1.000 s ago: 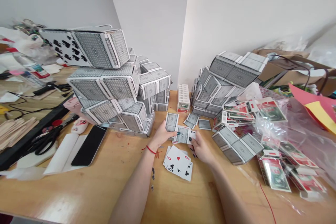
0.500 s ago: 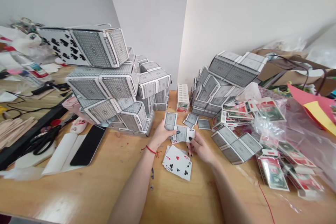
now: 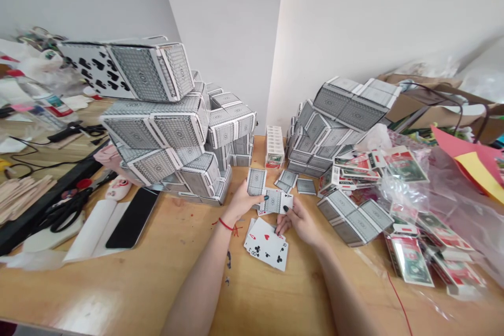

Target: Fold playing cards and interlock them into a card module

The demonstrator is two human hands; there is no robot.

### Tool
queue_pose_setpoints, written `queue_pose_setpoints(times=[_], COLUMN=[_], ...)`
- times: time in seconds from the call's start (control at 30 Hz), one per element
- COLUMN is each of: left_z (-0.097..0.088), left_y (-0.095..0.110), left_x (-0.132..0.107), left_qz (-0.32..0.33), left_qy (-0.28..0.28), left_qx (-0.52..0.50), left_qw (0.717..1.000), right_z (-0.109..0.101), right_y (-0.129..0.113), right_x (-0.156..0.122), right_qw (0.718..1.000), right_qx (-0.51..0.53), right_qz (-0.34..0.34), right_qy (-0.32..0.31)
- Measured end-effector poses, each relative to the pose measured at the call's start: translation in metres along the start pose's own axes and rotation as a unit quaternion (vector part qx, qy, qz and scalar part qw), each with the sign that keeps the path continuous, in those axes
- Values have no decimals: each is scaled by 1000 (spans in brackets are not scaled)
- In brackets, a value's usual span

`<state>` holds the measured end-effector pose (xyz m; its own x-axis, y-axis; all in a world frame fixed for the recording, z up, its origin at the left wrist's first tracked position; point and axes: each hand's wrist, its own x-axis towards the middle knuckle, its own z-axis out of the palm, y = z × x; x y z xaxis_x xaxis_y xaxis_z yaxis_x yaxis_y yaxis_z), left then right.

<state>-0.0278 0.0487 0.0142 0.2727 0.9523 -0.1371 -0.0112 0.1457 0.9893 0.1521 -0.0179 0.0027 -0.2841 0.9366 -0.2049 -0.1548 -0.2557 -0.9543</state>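
Observation:
Patterned grey-backed playing cards (image 3: pixel 271 201) are joined with an ace at their right end, between my two hands. My left hand (image 3: pixel 243 203) is closed on them, its thumb over the card backs; another card (image 3: pixel 256 181) stands up beside its fingers. At the ace end, my right hand (image 3: pixel 299 220) pinches the cards with thumb and index finger, the other fingers curled below. Under the hands lies a loose pile of face-up cards (image 3: pixel 268 249), with hearts and clubs showing. Small stacks of face-down cards (image 3: pixel 286 180) lie just behind.
Stacked boxes made of cards rise at left (image 3: pixel 177 131) and right (image 3: pixel 350 105). A row of card packs (image 3: pixel 274 144) stands between them. A folded card block (image 3: pixel 354 218) and card boxes (image 3: pixel 411 260) lie at right; a phone (image 3: pixel 134 218) and scissors (image 3: pixel 74 202) at left.
The lower fingers of my right hand have curled inward to the left, over the edge of the face-up pile. My left hand and the held cards have barely shifted.

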Motion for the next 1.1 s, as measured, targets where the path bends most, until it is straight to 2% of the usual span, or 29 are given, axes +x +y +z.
queue_pose_setpoints(times=[0.3,0.6,1.1], left_z=[2,2,-3], left_y=[0,3,-3], left_x=[0,-3,0], left_qz=[19,16,5], left_qy=[63,9,3], left_qx=[56,15,1], left_qw=[996,1000,1000], right_z=[3,2,1], right_y=[-3,-4,2], right_x=[-1,-1,1], right_qw=[1000,1000,1000], right_qx=[6,8,5], right_qz=[-23,-21,-17], right_qy=[19,10,14])
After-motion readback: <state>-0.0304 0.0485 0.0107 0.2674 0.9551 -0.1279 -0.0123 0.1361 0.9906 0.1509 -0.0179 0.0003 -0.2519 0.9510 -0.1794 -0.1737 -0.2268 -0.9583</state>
